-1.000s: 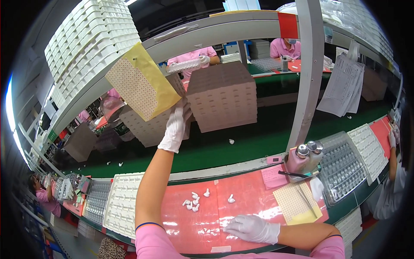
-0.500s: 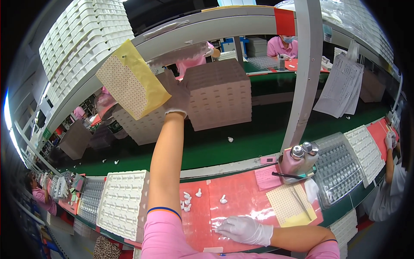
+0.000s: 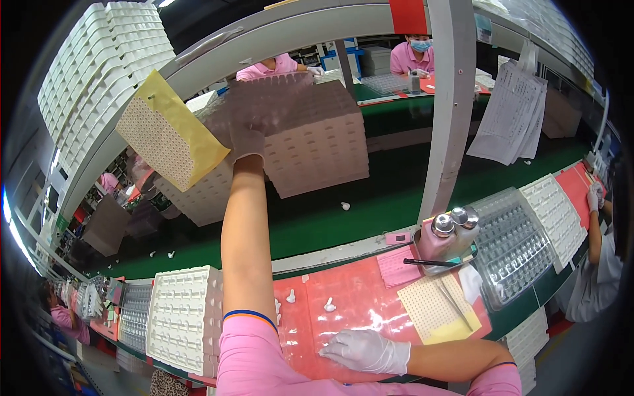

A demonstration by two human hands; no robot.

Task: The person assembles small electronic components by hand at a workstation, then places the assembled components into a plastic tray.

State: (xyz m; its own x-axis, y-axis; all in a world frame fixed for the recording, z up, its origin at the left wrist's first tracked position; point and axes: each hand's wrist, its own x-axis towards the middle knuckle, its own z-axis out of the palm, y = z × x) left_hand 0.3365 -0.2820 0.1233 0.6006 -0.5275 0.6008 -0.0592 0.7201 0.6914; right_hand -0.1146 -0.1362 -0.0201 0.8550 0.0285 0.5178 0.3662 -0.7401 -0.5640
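My left arm reaches forward over the green conveyor belt (image 3: 310, 228). At its end my gloved left hand (image 3: 248, 142) is in shadow beside a stack of trays (image 3: 317, 152). A translucent plastic tray (image 3: 267, 99) overlaps its fingers, so I cannot tell its grip. My gloved right hand (image 3: 363, 350) lies palm down on the red mat (image 3: 304, 330), fingers stretched out and holding nothing. Two small white earbud-shaped pieces, an upper one (image 3: 329, 304) and a left one (image 3: 290, 296), lie on the mat beyond it. Part of another shows beside my left sleeve.
A white tray (image 3: 181, 320) stands left of the mat. Right are pump bottles (image 3: 441, 237), tweezers (image 3: 454, 302) on a dotted sheet (image 3: 422, 310) and a clear tray (image 3: 515, 247). A grey post (image 3: 449, 112) rises ahead; a yellow dotted sheet (image 3: 205, 148) hangs near my left hand. Co-workers sit around.
The view has shifted slightly, moving the scene left and up. The translucent tray has come lower over the stack and now overlaps my left hand. My right hand stays on the mat.
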